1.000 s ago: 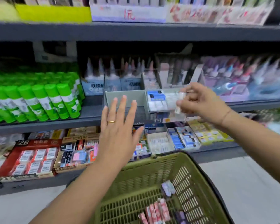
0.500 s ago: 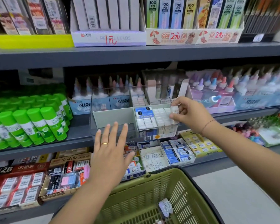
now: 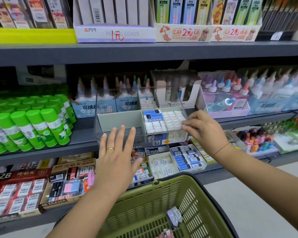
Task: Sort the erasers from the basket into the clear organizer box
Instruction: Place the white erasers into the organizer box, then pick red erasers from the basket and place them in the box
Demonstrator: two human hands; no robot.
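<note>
Crowding worries us: our right hand point(image 3: 205, 131) pinches a white eraser point(image 3: 180, 124) against packed rows point(image 3: 162, 123) just beyond our fingertips; forcing it could dislodge neighbours; left hand point(image 3: 117, 157) splayed, empty.

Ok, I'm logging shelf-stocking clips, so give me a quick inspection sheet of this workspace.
Surface: grey shelf, crowded with stock.
Job's things: clear box on the shelf, right compartment packed with white erasers; green basket below holds a few loose erasers.
Clutter: green glue sticks left of the box.
Grips: left hand open before the box; right hand with fingertips on the white erasers, pinch unclear.
Cables: nothing seen.
Surroundings: pencil leads box on the shelf above.
</note>
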